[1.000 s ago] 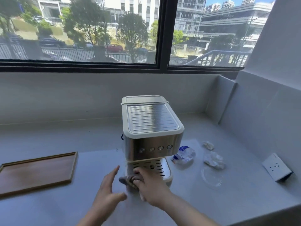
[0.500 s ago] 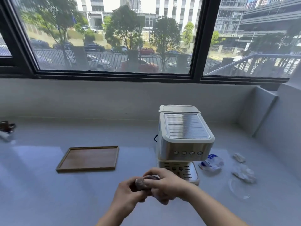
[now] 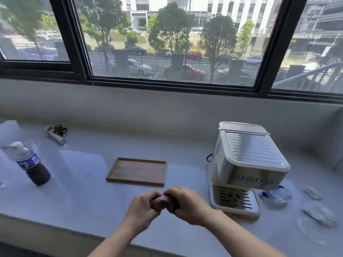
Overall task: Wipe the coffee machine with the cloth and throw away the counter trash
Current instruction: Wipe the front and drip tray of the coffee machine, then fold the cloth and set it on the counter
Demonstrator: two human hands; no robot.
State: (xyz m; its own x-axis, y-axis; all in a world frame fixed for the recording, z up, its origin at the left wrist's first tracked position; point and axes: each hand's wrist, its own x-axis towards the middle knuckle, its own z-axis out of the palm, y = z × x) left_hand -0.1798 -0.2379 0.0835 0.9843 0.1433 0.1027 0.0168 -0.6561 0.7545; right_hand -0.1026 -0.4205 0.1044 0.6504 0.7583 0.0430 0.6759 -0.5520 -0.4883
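Lower centre: left hand [image 3: 141,208] & right hand [image 3: 187,204] both grip the balled brown cloth [image 3: 161,201], just left of the coffee machine [image 3: 246,164]. Prob. wiping's done. Next: put cloth down, grab the plastic wrappers [image 3: 275,195] lower right.

Coffee machine [image 3: 246,164] showing cream casing, silver ribbed top; cloth [image 3: 163,201] looking dark brown; tray [image 3: 137,171] showing brown; bottle [image 3: 31,164] wearing blue label.
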